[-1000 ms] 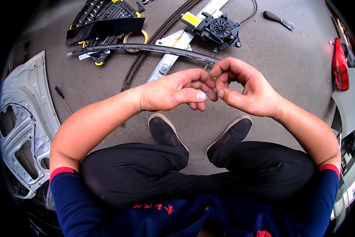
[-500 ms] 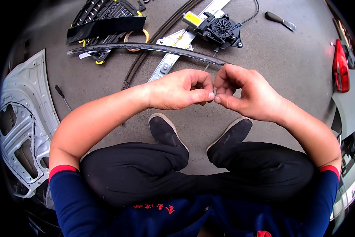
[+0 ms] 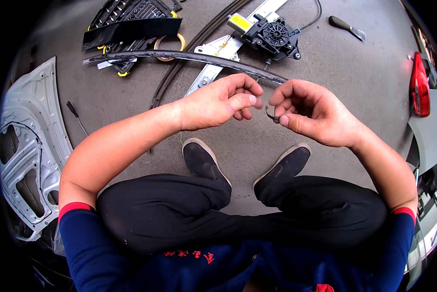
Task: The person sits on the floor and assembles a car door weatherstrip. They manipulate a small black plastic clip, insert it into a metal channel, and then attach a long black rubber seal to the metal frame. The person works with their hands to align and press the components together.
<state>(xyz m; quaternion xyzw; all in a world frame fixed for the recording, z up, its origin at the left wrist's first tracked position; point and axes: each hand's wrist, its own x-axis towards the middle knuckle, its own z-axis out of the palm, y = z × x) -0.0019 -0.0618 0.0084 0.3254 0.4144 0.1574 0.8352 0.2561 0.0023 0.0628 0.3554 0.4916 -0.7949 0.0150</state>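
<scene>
**Small dark clip pinched over the knees**

Pinched between thumb and forefinger of the right hand (image 3: 316, 114): a small dark clip (image 3: 272, 116), tiny, slightly curved, long axis running roughly left to right, free end aimed toward the left hand (image 3: 218, 102). Held above the grey floor (image 3: 354, 73), just in front of two dark shoes (image 3: 206, 163). Left hand loosely curled, fingers folded in, thumb stretched toward the clip but apart from it, gripping nothing visible. Both forearms angled inward from the lower corners, wrists bent, knuckles upward. Beyond the hands, a long dark trim strip (image 3: 179, 56) and a window motor (image 3: 272, 34) on the floor.
</scene>
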